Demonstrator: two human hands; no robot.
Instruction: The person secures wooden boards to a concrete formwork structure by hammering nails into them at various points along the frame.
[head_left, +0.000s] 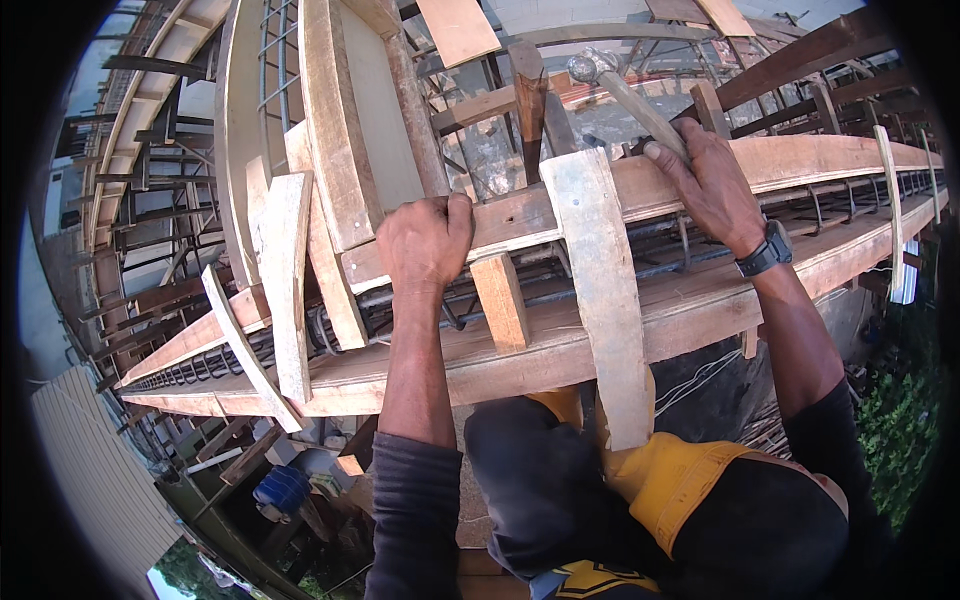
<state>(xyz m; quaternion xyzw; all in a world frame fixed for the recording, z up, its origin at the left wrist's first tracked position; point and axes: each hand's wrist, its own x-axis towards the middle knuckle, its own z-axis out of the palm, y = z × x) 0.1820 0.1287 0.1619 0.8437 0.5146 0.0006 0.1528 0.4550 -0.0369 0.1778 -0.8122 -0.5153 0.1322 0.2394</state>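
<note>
Rough, matt wooden beam (513, 217); metal hammer head (594, 66).

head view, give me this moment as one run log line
left hand: curled over far board | right hand: holding hammer by handle | pale plank: spanning far board and near board

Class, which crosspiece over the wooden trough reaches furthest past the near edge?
The wide pale board between the left hand and right hand: its end overlaps the yellow-and-black clothing in view; other crosspieces stop closer in.
</note>
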